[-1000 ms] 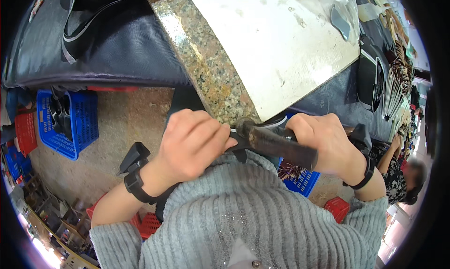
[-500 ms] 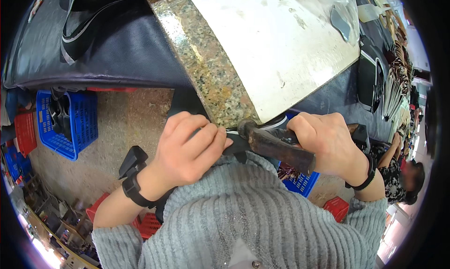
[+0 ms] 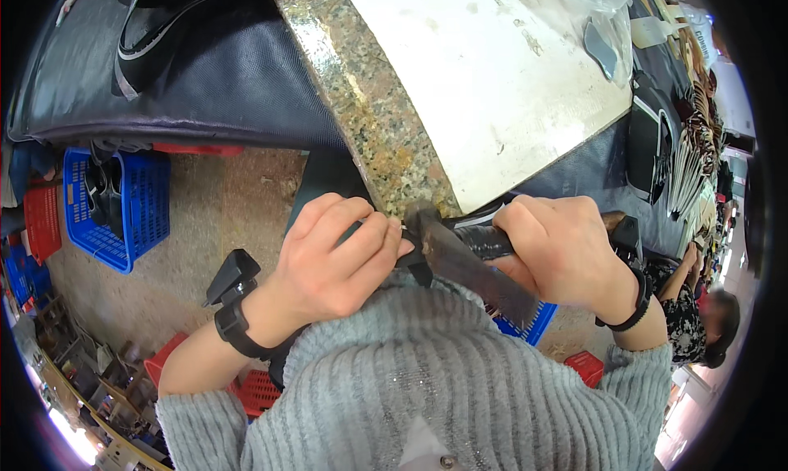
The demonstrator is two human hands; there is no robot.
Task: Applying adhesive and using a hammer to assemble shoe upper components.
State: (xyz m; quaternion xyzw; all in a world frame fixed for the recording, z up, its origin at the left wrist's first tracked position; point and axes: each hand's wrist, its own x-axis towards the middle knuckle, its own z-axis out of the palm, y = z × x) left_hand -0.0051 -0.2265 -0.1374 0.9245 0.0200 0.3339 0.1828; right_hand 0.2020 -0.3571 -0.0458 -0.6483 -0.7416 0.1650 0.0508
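My right hand (image 3: 562, 245) is wrapped round the dark handle of a hammer (image 3: 476, 274), whose worn metal head is smeared by motion. The narrower end of the head meets the near corner of a speckled stone slab (image 3: 390, 118). Close by, my left hand (image 3: 332, 262) has its fingers curled in a pinch on a black strip (image 3: 417, 270) lying along that corner. Part of the strip hides behind my fingers and the hammer head. Whether the hammer touches the strip cannot be made out.
A white board (image 3: 492, 77) covers much of the slab. Black pieces with white edging (image 3: 652, 139) lie at right, beside stacked strips (image 3: 689, 171). A blue basket (image 3: 123, 217) with black items stands on the floor at left. Another person (image 3: 694, 327) sits at far right.
The hammer head has swung, its wide end dropping toward me and slightly left. My right hand has shifted slightly left, while my left hand keeps its pinch. The view has shifted slightly.
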